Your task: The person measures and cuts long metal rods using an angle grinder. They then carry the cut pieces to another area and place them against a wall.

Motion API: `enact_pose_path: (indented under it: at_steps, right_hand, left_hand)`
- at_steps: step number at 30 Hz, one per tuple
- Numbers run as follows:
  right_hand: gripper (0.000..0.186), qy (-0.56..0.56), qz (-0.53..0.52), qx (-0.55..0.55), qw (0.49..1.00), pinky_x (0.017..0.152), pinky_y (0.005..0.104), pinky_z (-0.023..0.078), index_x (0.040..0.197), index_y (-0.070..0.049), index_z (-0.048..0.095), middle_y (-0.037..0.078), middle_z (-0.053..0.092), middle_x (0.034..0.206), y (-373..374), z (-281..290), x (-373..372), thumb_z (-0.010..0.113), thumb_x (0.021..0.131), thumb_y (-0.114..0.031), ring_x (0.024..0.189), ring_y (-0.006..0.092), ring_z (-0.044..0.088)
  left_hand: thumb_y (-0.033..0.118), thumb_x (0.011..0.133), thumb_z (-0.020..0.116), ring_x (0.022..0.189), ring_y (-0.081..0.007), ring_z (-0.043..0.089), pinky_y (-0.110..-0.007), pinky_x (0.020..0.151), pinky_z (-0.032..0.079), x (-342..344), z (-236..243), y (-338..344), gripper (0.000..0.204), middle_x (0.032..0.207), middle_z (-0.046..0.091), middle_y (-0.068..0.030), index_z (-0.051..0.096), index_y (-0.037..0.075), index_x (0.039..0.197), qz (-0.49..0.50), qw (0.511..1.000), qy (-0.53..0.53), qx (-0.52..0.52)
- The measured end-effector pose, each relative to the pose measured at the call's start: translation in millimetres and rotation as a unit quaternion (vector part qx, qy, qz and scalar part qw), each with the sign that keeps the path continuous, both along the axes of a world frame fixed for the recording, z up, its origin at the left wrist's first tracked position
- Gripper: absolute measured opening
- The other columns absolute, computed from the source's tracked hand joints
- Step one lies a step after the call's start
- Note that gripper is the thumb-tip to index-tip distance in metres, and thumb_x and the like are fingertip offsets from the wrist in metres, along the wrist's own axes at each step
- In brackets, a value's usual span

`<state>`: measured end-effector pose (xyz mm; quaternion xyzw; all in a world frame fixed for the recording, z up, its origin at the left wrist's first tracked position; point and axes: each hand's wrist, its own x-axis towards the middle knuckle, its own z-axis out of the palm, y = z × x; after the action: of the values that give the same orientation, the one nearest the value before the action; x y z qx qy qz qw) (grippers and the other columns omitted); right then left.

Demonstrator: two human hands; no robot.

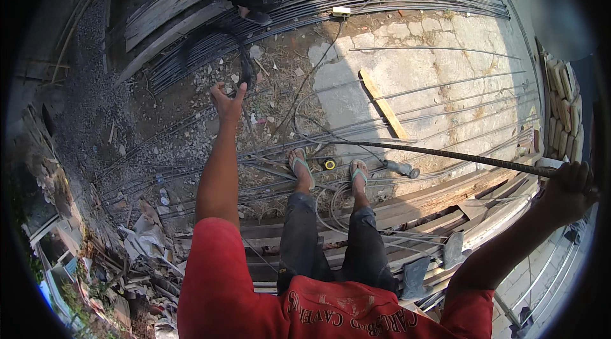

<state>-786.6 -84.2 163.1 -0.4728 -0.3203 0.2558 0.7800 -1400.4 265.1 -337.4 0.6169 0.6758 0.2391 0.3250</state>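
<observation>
Though slender, rebar (445, 154) in right fingers (576, 175)

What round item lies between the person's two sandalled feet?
A small yellow-and-black one lies on the ground between the left foot and the right foot, as the head view shows.

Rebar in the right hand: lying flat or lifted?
Lifted at one end: the right hand holds the rebar up above the planks. Far end: cannot tell whether it touches down.
</observation>
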Motion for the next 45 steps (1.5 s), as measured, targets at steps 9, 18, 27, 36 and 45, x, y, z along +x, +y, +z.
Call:
enact_pose_path:
  at_steps: [9, 18, 27, 36, 45]
  right_hand:
    - [0.055, 0.032, -0.072, 0.096, 0.992, 0.049, 0.0277, 0.018, 0.071, -0.019, 0.034, -0.008, 0.022, 0.053, -34, -196, -154, 0.055, 0.098, -0.062, 0.047, 0.0078, 0.017]
    - [0.065, 0.074, -0.426, 0.01, 0.901, 0.042, 0.0271, 0.012, 0.069, -0.018, 0.034, -0.005, 0.022, 0.054, -96, -154, -111, 0.031, 0.1, -0.075, 0.047, 0.0082, 0.013]
    - [0.061, 0.109, -0.488, -0.029, 0.866, 0.042, 0.0292, 0.014, 0.07, -0.018, 0.034, -0.006, 0.022, 0.055, -20, -95, 123, 0.044, 0.099, -0.071, 0.044, 0.0093, 0.018]
    - [0.059, 0.09, -0.511, -0.15, 0.842, 0.038, 0.0271, 0.017, 0.069, -0.018, 0.039, -0.007, 0.03, 0.054, -77, -97, 328, 0.047, 0.099, -0.069, 0.041, 0.0067, 0.027]
    - [0.06, 0.201, -0.5, -0.187, 0.821, 0.04, 0.0275, 0.023, 0.08, -0.015, 0.043, -0.005, 0.034, 0.056, -62, -165, 368, 0.051, 0.096, -0.072, 0.043, 0.0091, 0.032]
  left_hand:
    - [0.07, 0.099, 0.045, 0.058, -0.0205, 0.059, -0.039, 0.059, 0.049, 99, -107, 91, 0.073, 0.064, 0.057, -0.0085, 0.061, 0.0, 0.086, 0.004, 0.983, -0.018, -0.183]
    - [0.057, 0.102, 0.054, 0.054, -0.0141, 0.046, -0.034, 0.053, 0.039, 141, -38, -32, 0.059, 0.061, 0.045, 0.0001, 0.05, 0.007, 0.071, -0.116, 0.968, -0.104, -0.197]
    - [0.056, 0.097, 0.058, 0.1, -0.0467, 0.066, -0.055, 0.086, 0.048, 276, 51, -317, 0.057, 0.102, 0.069, -0.0285, 0.067, 0.001, 0.111, -0.481, 0.849, 0.007, -0.22]
    - [0.041, 0.1, 0.057, 0.097, -0.0498, 0.065, -0.055, 0.081, 0.051, 256, 68, -252, 0.041, 0.103, 0.069, -0.0279, 0.066, 0.002, 0.108, -0.311, 0.926, 0.068, -0.204]
    - [0.035, 0.088, 0.073, 0.128, -0.0387, 0.055, -0.049, 0.105, 0.045, 274, 27, -236, 0.057, 0.138, 0.058, -0.0204, 0.058, 0.007, 0.136, -0.276, 0.88, 0.311, -0.229]
